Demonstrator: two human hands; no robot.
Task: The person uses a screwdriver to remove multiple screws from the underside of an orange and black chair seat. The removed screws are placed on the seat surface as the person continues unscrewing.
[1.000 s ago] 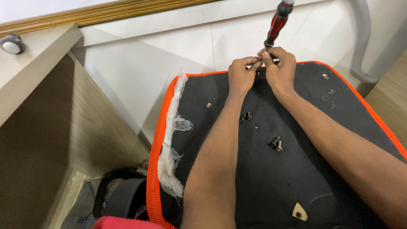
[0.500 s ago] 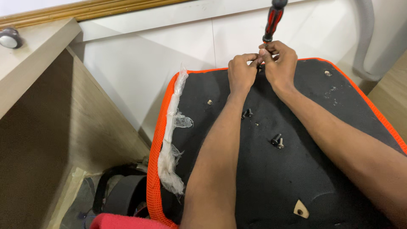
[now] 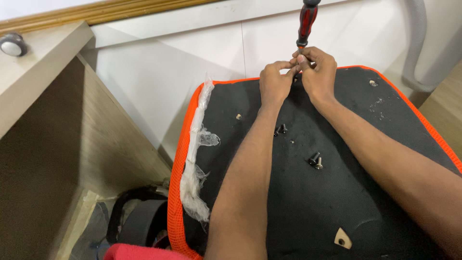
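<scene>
Screwdriver (image 3: pixel 307 21) stands nearly upright at the far edge of the black seat cushion (image 3: pixel 308 192), red-black handle rising above the hands. Right hand (image 3: pixel 318 72) grips its shaft; left hand (image 3: pixel 274 82) pinches beside the tip, hands touching.

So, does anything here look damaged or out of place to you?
Yes. Torn, crumpled clear plastic wrap hangs in shreds along the left orange edge of the black seat pad. Loose screws lie scattered on the pad, and a small flap of fabric near the front is cut open, showing a pale patch.
</scene>
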